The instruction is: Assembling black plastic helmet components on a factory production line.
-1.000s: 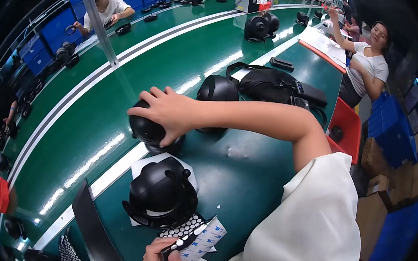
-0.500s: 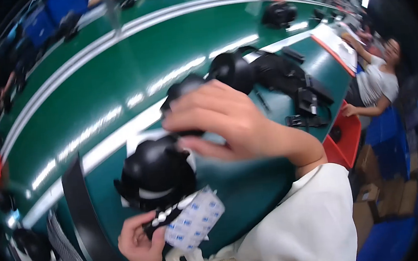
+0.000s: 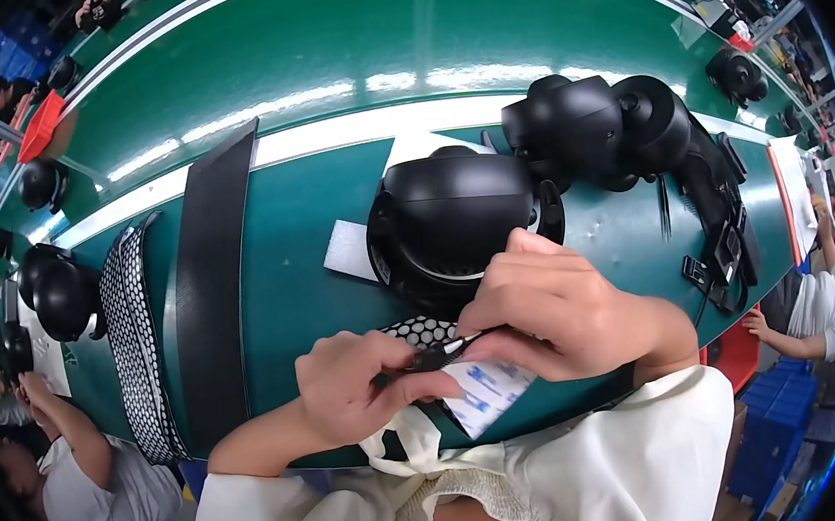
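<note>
My left hand [image 3: 349, 383] and my right hand [image 3: 568, 306] meet near the table's front edge. Both pinch a small black pad with white dots [image 3: 422, 331]. A white backing sheet with blue marks [image 3: 489, 394] hangs below the pad between my hands. Just beyond, a black headset-like device with a smooth curved front [image 3: 451, 192] rests on the table. My right hand's knuckles overlap its lower right edge in the picture. My fingers hide part of the pad, so its join with the sheet cannot be made out.
Left of the device lie a white foam block [image 3: 348, 250], a long black strip [image 3: 212, 270] and honeycomb-patterned strips [image 3: 128, 329]. More black devices [image 3: 565, 126] and black straps [image 3: 725, 221] are at the right. Co-workers sit on both sides; a red bin [image 3: 738, 350] is at right.
My right hand has come down from the black devices to the dotted pad, which my left hand was holding alone. The view has swung round, showing the table more squarely.
</note>
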Demonstrator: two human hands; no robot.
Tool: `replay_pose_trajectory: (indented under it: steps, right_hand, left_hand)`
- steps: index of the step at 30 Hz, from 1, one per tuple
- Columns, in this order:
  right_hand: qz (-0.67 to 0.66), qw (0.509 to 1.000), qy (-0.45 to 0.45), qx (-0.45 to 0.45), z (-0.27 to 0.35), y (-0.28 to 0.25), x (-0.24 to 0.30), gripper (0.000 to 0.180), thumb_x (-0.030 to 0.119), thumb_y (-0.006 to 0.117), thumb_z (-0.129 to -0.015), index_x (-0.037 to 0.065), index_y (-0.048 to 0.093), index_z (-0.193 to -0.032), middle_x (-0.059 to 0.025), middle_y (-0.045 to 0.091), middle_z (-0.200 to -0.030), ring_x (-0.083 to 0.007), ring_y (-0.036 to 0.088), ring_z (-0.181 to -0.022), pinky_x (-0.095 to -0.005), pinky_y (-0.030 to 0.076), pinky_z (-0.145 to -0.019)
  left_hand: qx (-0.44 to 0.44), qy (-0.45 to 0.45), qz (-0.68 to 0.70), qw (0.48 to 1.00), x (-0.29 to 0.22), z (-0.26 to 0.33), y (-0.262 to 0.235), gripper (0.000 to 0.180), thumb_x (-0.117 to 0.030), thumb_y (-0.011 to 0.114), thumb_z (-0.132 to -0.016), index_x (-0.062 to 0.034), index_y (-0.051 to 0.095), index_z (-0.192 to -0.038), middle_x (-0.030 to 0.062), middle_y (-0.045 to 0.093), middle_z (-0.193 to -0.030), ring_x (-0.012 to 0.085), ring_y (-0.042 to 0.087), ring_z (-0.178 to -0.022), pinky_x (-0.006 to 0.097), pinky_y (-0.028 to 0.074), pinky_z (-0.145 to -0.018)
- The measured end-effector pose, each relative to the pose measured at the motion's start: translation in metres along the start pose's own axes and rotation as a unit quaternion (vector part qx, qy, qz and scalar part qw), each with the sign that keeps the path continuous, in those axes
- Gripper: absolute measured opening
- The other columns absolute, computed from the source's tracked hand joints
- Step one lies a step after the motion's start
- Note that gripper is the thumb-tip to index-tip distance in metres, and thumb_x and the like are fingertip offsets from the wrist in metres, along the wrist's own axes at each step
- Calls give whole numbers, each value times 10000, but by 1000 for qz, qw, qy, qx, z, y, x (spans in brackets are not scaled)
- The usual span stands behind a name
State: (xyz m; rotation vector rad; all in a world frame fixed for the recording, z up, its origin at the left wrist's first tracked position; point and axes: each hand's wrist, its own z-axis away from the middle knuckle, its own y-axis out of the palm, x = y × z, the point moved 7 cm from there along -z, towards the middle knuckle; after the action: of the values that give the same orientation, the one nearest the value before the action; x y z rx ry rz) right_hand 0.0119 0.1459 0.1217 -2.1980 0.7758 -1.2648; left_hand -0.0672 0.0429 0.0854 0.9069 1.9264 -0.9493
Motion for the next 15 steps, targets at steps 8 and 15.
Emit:
replay_pose_trajectory:
  steps: [8,15]
  right_hand:
    - [116,992,-50,-10,1,2,0,160,124,650,-675,43,546,-764,-24,429,-637,-150,438,-565,-271,288,-545]
    - [95,995,5,-24,-8,-8,5,162,111,668,-667,56,578,-791,-21,499,-724,-160,494,-653,-286,306,-601]
  left_hand:
    - [-114,-77,67,988,12,-5,6,263,-182,744,-645,-37,553,-754,45,594,-583,131,587,-474,200,434,-421]
    - [18,-7,-63,998,1,-12,7,255,-125,740,-645,-28,568,-806,59,620,-637,139,618,-533,197,453,-449]
